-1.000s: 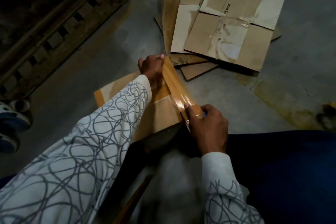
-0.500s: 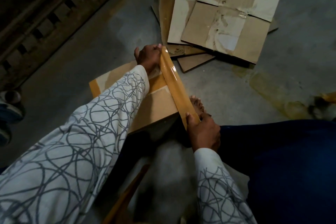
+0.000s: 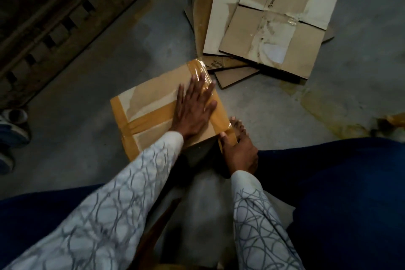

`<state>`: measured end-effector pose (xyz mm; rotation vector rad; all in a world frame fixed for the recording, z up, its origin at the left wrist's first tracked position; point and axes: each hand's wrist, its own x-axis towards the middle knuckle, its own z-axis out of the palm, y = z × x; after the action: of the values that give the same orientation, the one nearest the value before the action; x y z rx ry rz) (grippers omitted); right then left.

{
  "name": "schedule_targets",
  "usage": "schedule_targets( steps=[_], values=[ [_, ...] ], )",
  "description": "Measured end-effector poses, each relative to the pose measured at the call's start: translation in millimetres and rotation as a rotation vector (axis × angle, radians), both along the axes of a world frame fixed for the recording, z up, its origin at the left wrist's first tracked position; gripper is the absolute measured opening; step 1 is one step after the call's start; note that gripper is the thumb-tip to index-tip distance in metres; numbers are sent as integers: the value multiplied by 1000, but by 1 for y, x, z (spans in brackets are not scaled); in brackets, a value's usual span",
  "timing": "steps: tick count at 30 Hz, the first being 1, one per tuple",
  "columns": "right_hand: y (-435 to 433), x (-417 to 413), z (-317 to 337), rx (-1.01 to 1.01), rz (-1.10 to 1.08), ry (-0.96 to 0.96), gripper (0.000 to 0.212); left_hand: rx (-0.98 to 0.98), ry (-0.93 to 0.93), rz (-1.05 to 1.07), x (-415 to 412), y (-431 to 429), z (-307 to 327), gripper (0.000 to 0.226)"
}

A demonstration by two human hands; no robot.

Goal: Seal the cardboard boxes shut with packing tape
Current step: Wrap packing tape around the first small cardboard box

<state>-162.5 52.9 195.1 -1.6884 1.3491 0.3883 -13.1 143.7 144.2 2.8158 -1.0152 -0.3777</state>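
On the floor (image 3: 105,66), your left hand (image 3: 194,105) lies spread flat on the box (image 3: 151,96), pressing the tape strip (image 3: 221,119). Your right hand (image 3: 240,155) pinches the strip's near end.

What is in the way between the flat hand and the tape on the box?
Nothing visible. The left hand lies flat, directly on the tape strip along the right edge of the box.

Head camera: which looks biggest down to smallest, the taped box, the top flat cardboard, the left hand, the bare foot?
1. top flat cardboard and taped box: too alike to rank, and the arm hides part of the box.
2. left hand.
3. bare foot, with only its toes showing.
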Motion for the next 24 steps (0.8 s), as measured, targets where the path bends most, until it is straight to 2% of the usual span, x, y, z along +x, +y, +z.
schedule_targets(
  steps=[4,6,10,12,14,15,16,17,19,20,21,22,24],
  values=[
    [1,-3,-18,-6,15,-40,65,-28,-9,-30,-45,17,-1,64],
    [0,-3,-23,-15,40,-63,64,37,-4,-26,-57,18,-2,65],
    [0,0,-22,9,79,-25,65,33,135,13,-51,10,16,61],
    [-1,-1,-18,28,88,-13,65,-206,116,137,-59,8,36,48],
    [-2,-3,-16,32,107,-4,63,-490,-3,406,-89,6,58,35],
    [-3,-5,-15,35,114,-6,62,-558,23,574,-109,6,63,32],
    [-4,-6,-12,41,123,-5,61,-609,135,757,-128,5,64,27],
    [-6,-8,-9,44,141,-7,61,-670,328,963,-143,4,62,23],
    [-9,-12,0,61,173,-14,59,-784,784,1298,-163,-1,58,35],
    [-10,-15,5,74,174,-21,58,-836,1021,1358,-168,-4,57,43],
    [-11,-17,8,93,169,-31,59,-881,1213,1353,-171,-7,58,41],
    [-11,-19,13,113,162,-36,59,-946,1332,1344,-172,-11,62,32],
    [-10,-24,21,120,178,-36,60,-1060,1424,1385,-172,-16,63,32]
  ],
)
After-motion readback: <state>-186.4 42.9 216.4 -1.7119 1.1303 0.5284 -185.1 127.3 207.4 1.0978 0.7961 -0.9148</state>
